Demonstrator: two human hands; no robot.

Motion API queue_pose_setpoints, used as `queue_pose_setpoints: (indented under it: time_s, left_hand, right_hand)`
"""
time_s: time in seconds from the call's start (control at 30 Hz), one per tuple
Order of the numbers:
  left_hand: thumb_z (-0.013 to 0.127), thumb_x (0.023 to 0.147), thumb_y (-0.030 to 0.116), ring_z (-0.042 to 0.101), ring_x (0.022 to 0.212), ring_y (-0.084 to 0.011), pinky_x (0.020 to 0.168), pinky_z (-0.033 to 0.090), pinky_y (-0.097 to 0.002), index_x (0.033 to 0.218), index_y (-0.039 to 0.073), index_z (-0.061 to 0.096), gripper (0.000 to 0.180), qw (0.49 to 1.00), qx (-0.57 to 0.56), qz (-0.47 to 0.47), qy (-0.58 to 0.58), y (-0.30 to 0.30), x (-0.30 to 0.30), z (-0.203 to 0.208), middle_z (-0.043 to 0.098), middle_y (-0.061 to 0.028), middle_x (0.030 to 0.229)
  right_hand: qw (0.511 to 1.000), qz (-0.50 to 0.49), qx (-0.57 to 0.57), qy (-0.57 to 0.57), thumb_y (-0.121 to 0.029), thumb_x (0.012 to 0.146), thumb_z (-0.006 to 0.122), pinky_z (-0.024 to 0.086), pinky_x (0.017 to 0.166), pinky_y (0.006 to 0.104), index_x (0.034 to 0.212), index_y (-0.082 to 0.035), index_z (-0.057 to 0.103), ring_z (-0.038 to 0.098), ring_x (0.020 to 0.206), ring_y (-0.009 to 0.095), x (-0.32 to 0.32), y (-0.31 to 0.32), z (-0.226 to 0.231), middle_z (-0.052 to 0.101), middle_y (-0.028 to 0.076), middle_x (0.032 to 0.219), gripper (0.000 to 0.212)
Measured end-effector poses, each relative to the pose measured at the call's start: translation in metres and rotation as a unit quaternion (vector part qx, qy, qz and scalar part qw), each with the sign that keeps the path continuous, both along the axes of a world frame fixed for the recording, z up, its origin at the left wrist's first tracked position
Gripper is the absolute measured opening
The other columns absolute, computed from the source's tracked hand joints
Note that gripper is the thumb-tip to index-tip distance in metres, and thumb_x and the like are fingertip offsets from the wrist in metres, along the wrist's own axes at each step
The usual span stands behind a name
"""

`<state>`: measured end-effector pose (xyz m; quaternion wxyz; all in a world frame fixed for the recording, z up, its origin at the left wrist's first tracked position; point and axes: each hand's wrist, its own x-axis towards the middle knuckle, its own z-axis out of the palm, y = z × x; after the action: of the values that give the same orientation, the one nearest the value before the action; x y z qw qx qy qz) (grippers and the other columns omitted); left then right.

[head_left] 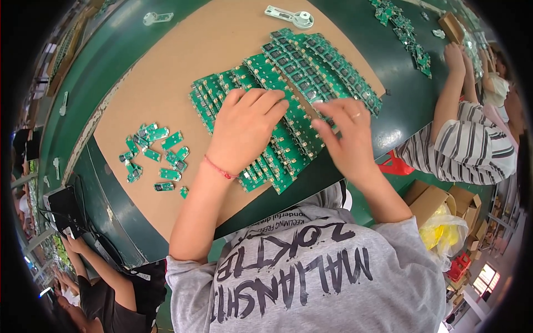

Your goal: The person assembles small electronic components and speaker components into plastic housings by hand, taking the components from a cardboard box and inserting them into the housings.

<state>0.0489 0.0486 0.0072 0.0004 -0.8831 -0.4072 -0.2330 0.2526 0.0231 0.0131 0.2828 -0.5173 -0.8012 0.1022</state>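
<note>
Rows of green circuit board panels (294,161) lie side by side and partly overlapping on a brown cardboard sheet (161,72). My left hand (247,127), a red string around its wrist, is closed over the middle panels with its fingers curled down. Whatever its fingertips hold is hidden beneath the hand. Just right of it, my right hand (350,133) is open, thumb and index finger apart, over the edge of the panels with dark chips (300,69). Nothing shows between those fingers.
Several small separate circuit boards (169,141) lie loose on the cardboard's left. A pale handled tool (302,20) rests at the far edge, another pale piece (158,18) left of it. More boards (408,39) sit far right on the green table (383,61). Co-workers' arms (452,77) are nearby.
</note>
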Motion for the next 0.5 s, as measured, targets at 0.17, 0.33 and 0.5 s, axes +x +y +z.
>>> queue_pose_setpoints:
  time_s: [0.17, 0.33, 0.5]
  left_hand:
    - [0.060, 0.072, 0.005, 0.055, 0.094, -0.0145, 0.082, 0.040, -0.0302, 0.097, 0.011, 0.062, 0.025, 0.999, -0.034, 0.010, -0.001, -0.001, 0.000, 0.002, 0.059, 0.0035, 0.104]
    - [0.060, 0.071, 0.004, 0.055, 0.094, -0.0147, 0.083, 0.040, -0.0299, 0.097, 0.011, 0.062, 0.028, 0.999, -0.034, 0.011, -0.012, -0.001, -0.001, 0.000, 0.059, 0.0032, 0.105]
    - [0.060, 0.068, 0.003, 0.054, 0.095, -0.0144, 0.083, 0.040, -0.0297, 0.097, 0.011, 0.062, 0.030, 0.999, -0.027, 0.017, 0.004, -0.002, -0.001, 0.000, 0.058, 0.0026, 0.104]
  right_hand:
    - [0.987, -0.021, 0.030, -0.156, -0.017, 0.068, 0.070, 0.035, 0.076, 0.0349, 0.098, -0.009, 0.061, 0.050, 0.091, 0.022, 0.001, 0.015, -0.003, 0.053, 0.004, 0.090, 0.032]
    - [0.979, -0.026, 0.036, -0.197, -0.010, 0.070, 0.066, 0.037, 0.070, 0.0343, 0.097, -0.010, 0.060, 0.053, 0.080, 0.020, 0.000, 0.024, 0.001, 0.053, 0.005, 0.082, 0.028]
    - [0.996, -0.034, 0.000, -0.082, -0.005, 0.068, 0.062, 0.043, 0.062, 0.0369, 0.093, -0.005, 0.061, 0.056, 0.070, 0.025, 0.008, 0.030, 0.009, 0.054, 0.009, 0.077, 0.025]
